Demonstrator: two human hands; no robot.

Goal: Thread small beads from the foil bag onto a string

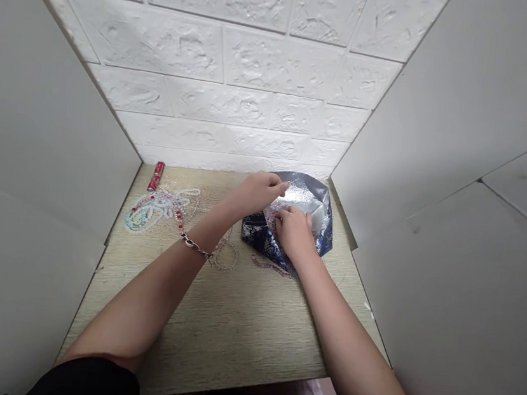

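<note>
Looks like they're rummaging in the silver-lined bag toward the back of the table, right hand curled inside near pinkish beads, left hand bent over its edge, can't tell if either's gripping anything, so next probably needs a delicate touch.

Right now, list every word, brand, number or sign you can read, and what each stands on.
No readable text anywhere.
Small red cylinder: pale marks, too small to make out.
Dark-blue soft pouch with shiny silver lining: silvery pattern outside; whether it includes lettering, I cannot tell.
</note>
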